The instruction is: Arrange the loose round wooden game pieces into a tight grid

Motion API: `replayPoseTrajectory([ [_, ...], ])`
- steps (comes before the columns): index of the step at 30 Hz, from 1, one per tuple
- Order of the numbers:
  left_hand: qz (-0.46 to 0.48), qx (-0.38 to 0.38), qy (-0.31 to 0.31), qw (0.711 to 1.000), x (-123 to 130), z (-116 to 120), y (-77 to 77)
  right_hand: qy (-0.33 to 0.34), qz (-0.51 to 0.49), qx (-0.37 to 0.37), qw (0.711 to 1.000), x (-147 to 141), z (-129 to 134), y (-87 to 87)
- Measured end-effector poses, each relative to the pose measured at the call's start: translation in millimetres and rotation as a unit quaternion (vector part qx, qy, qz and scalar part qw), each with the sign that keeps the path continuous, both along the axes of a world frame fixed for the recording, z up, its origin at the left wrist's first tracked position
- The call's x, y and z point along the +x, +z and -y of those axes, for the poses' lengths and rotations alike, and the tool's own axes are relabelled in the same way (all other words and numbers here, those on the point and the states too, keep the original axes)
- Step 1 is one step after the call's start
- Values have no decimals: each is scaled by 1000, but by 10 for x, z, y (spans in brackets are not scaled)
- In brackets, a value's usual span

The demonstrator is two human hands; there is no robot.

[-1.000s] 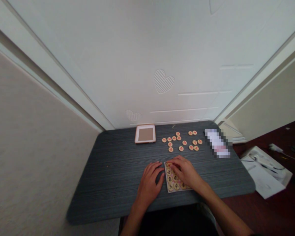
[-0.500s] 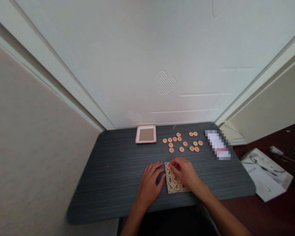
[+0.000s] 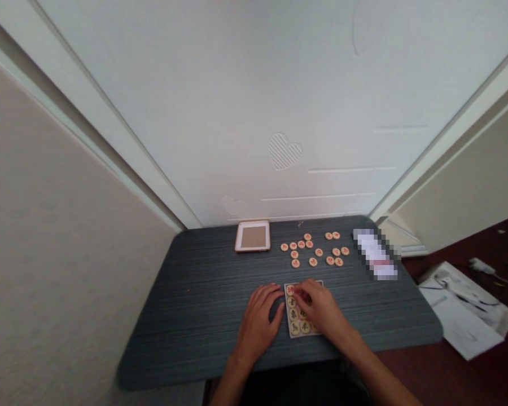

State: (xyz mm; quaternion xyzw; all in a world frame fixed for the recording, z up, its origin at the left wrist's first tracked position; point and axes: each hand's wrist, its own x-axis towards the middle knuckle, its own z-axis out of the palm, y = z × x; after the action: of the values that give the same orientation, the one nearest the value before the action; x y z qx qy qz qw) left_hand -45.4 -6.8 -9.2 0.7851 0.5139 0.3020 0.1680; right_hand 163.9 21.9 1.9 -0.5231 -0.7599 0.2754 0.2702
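A shallow tray (image 3: 323, 283) of Chinese chess pieces lies near the table's front edge. Pieces with black characters fill its visible rows, and a red-marked Chinese chess piece (image 3: 290, 290) sits in its far left corner. My right hand (image 3: 322, 309) is bent over the tray, thumb and fingers pinched together at that red piece's right edge. It hides much of the tray's right part. My left hand (image 3: 259, 318) rests on the table at the tray's left side, fingers spread and nothing in them, its thumb and fingertips close to the tray's edge.
Several loose red-marked pieces (image 3: 312, 262) lie scattered beyond the tray. A white and tan flat case (image 3: 253, 237) stands at the table's back, a blurred-out phone-like object (image 3: 375, 254) at the right. A white open box (image 3: 465, 316) with cables sits on the floor at right.
The view has tilted slightly, so everything sits a little lower. My right fingertips have drawn slightly right, showing more of the red corner piece. My left hand stays beside the tray.
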Motion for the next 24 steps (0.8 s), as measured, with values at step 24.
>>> replayPoseTrajectory([
  [24,114,-6,14,993,86,-335,295,-168,-38,90,981,939,181,-105],
])
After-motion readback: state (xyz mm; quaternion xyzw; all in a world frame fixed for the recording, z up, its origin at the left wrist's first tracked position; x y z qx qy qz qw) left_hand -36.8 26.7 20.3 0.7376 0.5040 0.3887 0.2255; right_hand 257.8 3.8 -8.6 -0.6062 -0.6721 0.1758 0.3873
